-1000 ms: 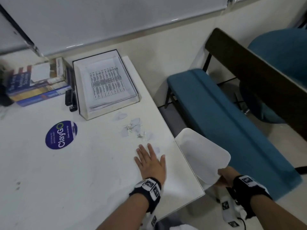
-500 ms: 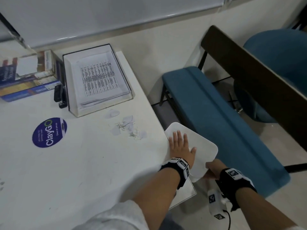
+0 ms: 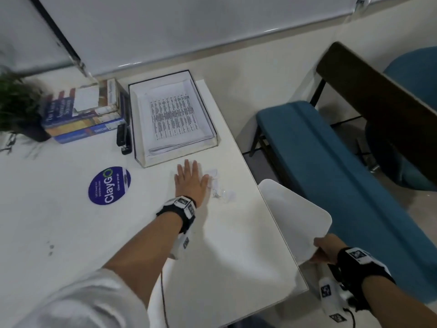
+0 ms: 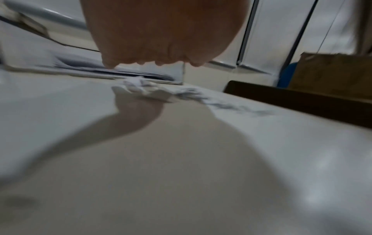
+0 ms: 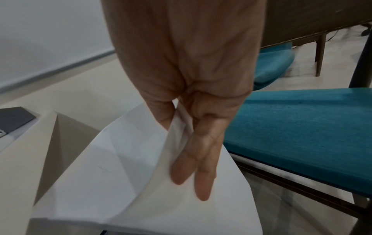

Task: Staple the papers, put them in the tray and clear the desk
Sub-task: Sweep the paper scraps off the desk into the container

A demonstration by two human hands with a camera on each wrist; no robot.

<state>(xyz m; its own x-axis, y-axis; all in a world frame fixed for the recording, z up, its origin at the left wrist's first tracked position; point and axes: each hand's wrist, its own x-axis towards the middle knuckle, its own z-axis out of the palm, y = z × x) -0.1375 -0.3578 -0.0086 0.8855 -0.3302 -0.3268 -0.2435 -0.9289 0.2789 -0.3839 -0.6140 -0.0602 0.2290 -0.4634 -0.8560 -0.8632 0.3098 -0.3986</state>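
A clear tray [image 3: 144, 129] at the back of the white desk [image 3: 71, 233] holds a stack of printed papers [image 3: 173, 117]. A black stapler [image 3: 123, 139] lies to its left. Torn paper scraps and loose staples [image 3: 221, 189] are scattered in front of the tray [image 4: 182, 73]; the scraps [image 4: 153, 91] also show in the left wrist view. My left hand [image 3: 190, 179] lies flat with fingers straight on the desk, just left of the scraps. My right hand [image 3: 325, 248] pinches a blank white sheet [image 3: 295, 216] by its corner, held at the desk's right edge. The sheet [image 5: 112, 167] curves under my right fingers [image 5: 193, 167].
A stack of books [image 3: 82, 112] and a potted plant [image 3: 16, 102] stand at the back left. A round purple sticker [image 3: 109, 185] is on the desk. A teal bench [image 3: 331, 174] and a dark wooden table [image 3: 378, 91] stand to the right.
My left hand swept to the sheet at the desk's edge, then moved back up to the scraps in front of the tray. The right hand keeps holding the sheet.
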